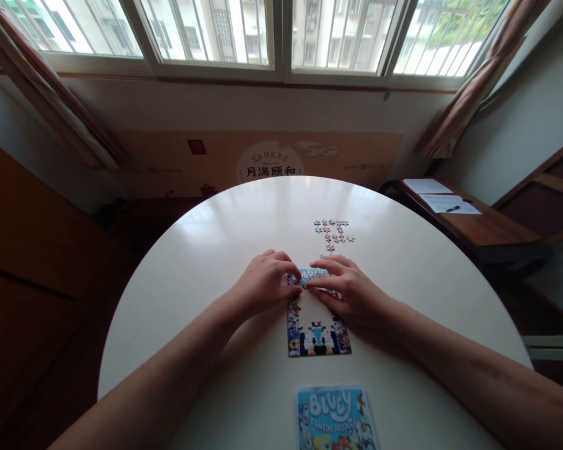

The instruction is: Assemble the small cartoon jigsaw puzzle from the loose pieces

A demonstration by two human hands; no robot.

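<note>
A partly assembled jigsaw puzzle (319, 340) lies flat on the white table, with a blue cartoon dog's face along its near edge and a bare middle. My left hand (271, 280) curves over its upper left edge, thumb and forefinger apart, their tips on the puzzle. From the other side my right hand (351, 286) reaches over the upper right part, fingertips pinched at a small puzzle piece (304, 284) near the inner edge of the top rows. The fingers partly cover that piece. Loose puzzle pieces (334, 238) lie in loose rows just beyond my right hand.
A blue "Bluey" picture sheet (335, 415) lies near me on the round white table (169, 325). To the right, papers (443, 203) and a pen (453, 209) rest on a wooden surface. A printed cardboard panel (272, 156) stands below the window.
</note>
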